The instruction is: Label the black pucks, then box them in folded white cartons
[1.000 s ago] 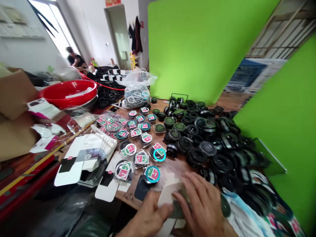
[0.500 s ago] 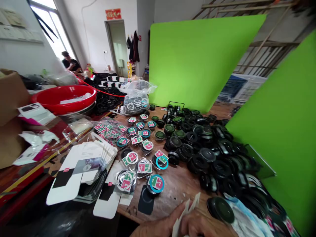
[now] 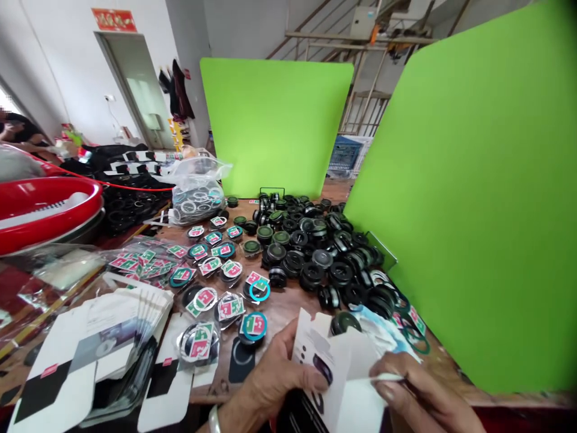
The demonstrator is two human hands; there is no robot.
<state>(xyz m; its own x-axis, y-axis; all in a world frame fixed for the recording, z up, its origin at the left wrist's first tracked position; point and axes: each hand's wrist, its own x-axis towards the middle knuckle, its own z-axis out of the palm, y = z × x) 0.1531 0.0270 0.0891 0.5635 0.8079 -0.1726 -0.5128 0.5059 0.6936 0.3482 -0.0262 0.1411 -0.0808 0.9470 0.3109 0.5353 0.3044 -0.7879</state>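
Observation:
Both my hands hold a white printed carton [image 3: 336, 367], partly unfolded, low in the middle of the view. My left hand [image 3: 274, 376] grips its left side with thumb and fingers closed on the card. My right hand [image 3: 417, 394] pinches a flap at its right edge. Just beyond the carton lies a round black lens part [image 3: 345, 323] beside a blue-and-white plastic bag [image 3: 383, 334]. A big heap of black round parts [image 3: 315, 252] covers the wooden table [image 3: 288, 307] behind.
Bagged discs with red-green stickers [image 3: 216, 282] lie left of centre. A stack of flat white cartons [image 3: 103, 337] sits at the near left. A red basin [image 3: 40, 210] and a clear bag of rings [image 3: 196, 189] stand further back. Green screens [image 3: 473, 198] wall the right and rear. A person sits far left.
The view has swung right and tilted. My hands, which were pressing the carton flat on the table, have lifted it and now hold it partly open between them.

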